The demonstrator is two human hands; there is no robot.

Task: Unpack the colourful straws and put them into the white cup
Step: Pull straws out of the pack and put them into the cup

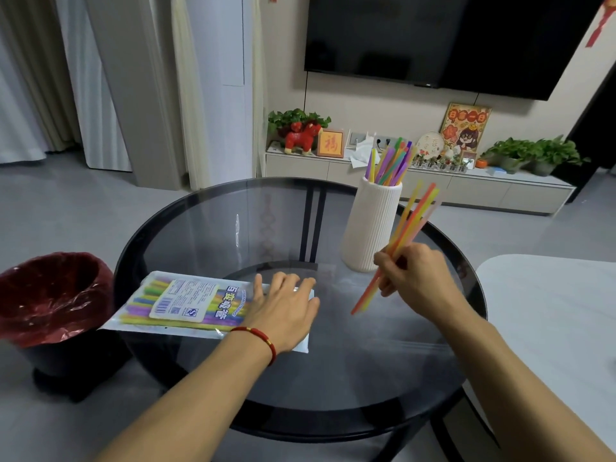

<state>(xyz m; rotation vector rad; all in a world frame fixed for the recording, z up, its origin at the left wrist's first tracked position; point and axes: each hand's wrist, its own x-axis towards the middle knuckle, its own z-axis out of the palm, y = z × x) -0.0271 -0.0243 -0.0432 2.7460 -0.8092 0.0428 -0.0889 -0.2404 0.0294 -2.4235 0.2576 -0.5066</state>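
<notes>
A clear plastic pack of colourful straws (186, 303) lies flat on the round glass table (206, 225), at its left edge. My left hand (283, 311) rests flat on the pack's right end, fingers spread. My right hand (416, 271) grips a small bunch of orange, yellow and pink straws (411, 216), tilted up to the right, just right of the white ribbed cup (371, 228). The cup stands upright at the table's far right and holds several straws (390, 161) that stick out of its top.
A black bin with a red liner (53, 295) stands on the floor left of the table. A white tabletop (560, 305) adjoins on the right. A low TV cabinet (466, 188) with plants and ornaments runs along the back wall.
</notes>
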